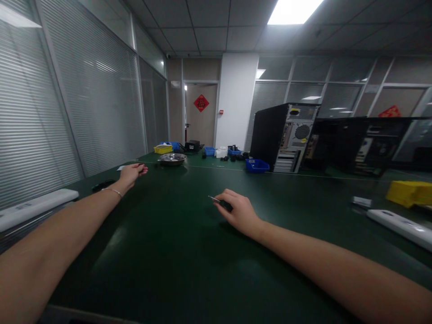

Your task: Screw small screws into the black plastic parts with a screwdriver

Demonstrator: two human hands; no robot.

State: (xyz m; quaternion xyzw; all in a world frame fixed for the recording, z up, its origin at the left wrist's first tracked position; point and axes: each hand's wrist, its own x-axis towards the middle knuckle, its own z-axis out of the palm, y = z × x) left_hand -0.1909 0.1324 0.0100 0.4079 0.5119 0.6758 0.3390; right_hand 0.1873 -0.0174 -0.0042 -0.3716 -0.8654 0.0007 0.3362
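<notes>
- On the dark green counter [175, 252], near its middle, your right hand [240, 212] holds a small screwdriver [219, 201]; its thin metal tip pokes out to the left of your knuckles and the dark handle is mostly hidden in your grip.
- Judging by its size, the tool is light and stiff; the bare shaft looks slick, so the handle is the place to hold it, which is where your fingers [228, 194] sit now, curled closed around it.
- The hand rests low on the counter, so the tip lies just above the surface or touching it; which one cannot be made out.
- Your left hand [132, 173] reaches far out to the left, fingers drawn together at something small and dark; what it is, and whether they pinch it, cannot be told.
- A metal bowl [172, 158] stands just beyond that hand, near it but apart.
- Farther back sit a yellow bin [163, 149], blue bins [257, 166] and an open computer tower [286, 137], all well apart from both hands.
</notes>
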